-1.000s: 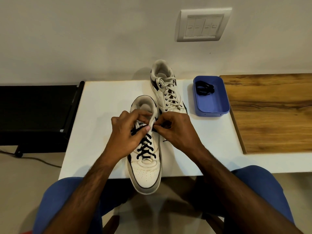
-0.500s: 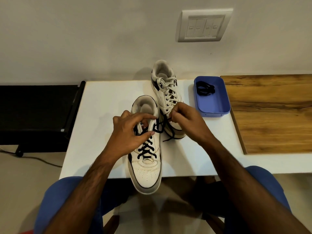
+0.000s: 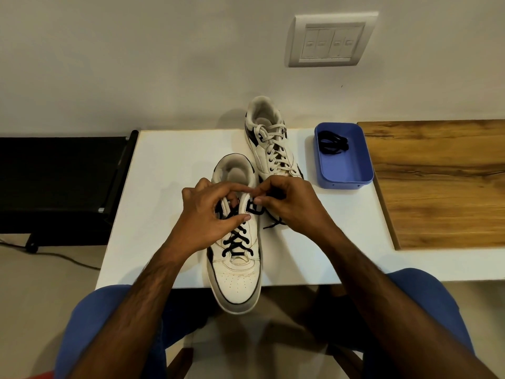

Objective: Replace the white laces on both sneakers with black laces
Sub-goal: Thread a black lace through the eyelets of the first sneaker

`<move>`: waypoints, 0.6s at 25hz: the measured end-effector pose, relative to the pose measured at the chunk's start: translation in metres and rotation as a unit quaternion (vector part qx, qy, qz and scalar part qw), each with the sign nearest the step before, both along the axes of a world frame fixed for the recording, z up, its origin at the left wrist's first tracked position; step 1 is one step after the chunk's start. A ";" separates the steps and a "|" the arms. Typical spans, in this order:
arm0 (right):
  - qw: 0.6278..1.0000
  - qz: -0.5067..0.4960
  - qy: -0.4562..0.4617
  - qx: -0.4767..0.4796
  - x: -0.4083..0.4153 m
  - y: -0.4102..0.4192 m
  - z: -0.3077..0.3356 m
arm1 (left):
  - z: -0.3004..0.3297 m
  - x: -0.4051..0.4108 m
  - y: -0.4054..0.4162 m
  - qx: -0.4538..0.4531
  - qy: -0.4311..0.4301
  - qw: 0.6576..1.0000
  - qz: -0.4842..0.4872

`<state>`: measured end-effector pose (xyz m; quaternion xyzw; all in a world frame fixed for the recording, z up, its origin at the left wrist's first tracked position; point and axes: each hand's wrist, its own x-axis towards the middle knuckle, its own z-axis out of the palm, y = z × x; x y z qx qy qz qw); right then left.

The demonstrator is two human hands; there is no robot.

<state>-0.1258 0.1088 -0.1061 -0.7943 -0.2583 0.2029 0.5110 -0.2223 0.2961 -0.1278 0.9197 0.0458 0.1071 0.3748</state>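
Note:
The near white sneaker (image 3: pixel 237 274) lies toe towards me, its toe past the table's front edge, with a black lace (image 3: pixel 235 243) crossed through its lower eyelets. My left hand (image 3: pixel 207 212) grips the sneaker's upper tongue and left eyelet flap. My right hand (image 3: pixel 289 203) pinches the black lace end at the top right eyelet; a loose lace tail (image 3: pixel 273 223) trails on the table below it. The far sneaker (image 3: pixel 269 143) stands behind, still laced with white laces (image 3: pixel 274 149).
A blue tray (image 3: pixel 347 176) at the right holds a coiled second black lace (image 3: pixel 332 142). A wooden board (image 3: pixel 442 184) lies right of the white table (image 3: pixel 169 170). A black bench (image 3: pixel 60 181) stands to the left. A wall switch plate (image 3: pixel 332 39) hangs above.
My right hand drew the lace out to the right half a second ago, then came back to the top right eyelet. The left hand stayed on the sneaker's tongue.

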 end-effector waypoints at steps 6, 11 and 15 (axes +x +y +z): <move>0.971 -0.124 0.092 0.182 0.016 -0.018 0.006 | 0.001 0.000 0.000 0.000 0.000 1.000 -0.006; 1.000 -0.005 0.018 -0.005 -0.005 -0.001 0.004 | 0.002 -0.002 0.000 0.001 0.011 1.000 -0.008; 0.998 -0.004 -0.059 -0.023 -0.006 0.003 -0.006 | 0.003 -0.002 0.000 -0.006 0.018 1.000 -0.014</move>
